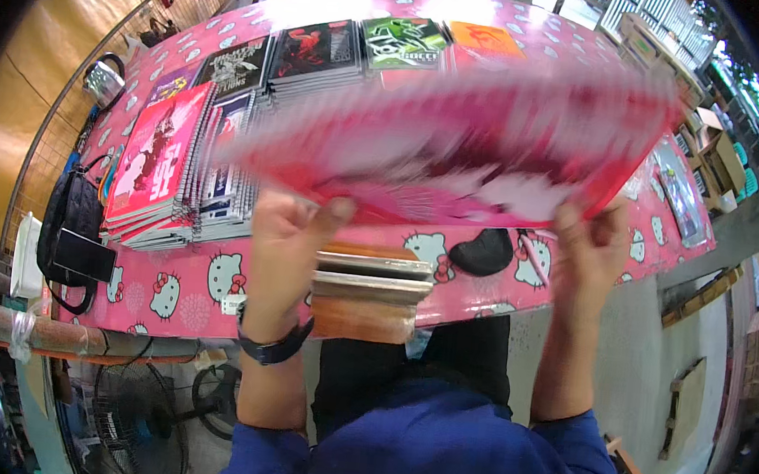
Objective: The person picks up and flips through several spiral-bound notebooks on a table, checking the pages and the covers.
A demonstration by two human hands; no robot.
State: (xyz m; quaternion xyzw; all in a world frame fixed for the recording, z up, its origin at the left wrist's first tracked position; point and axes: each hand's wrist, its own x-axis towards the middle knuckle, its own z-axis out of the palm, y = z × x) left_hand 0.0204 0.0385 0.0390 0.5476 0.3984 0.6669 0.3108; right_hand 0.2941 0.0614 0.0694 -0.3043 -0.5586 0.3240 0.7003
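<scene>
A pink and red notebook (478, 142), smeared by motion, is held up and tilted over the table in front of me. My left hand (284, 242) grips its near left edge, thumb on the cover. The near right edge is pinched by my right hand (591, 246). Ridges along the far edge look like a spiral binding. Beneath it, at the table's front edge, sits a brown wooden block with metal strips (364, 312). A black rounded object (482, 251) and a pink pen-like stick (535, 258) lie between the block and my right hand.
Stacks of spiral notebooks stand left and behind: red (161, 159), black (316, 51), green (404, 42) and orange (485, 39). A black bag (75, 210) and a phone (84, 258) lie at the left edge of the pink patterned table (188, 315). A plastic-wrapped item (681, 196) lies right.
</scene>
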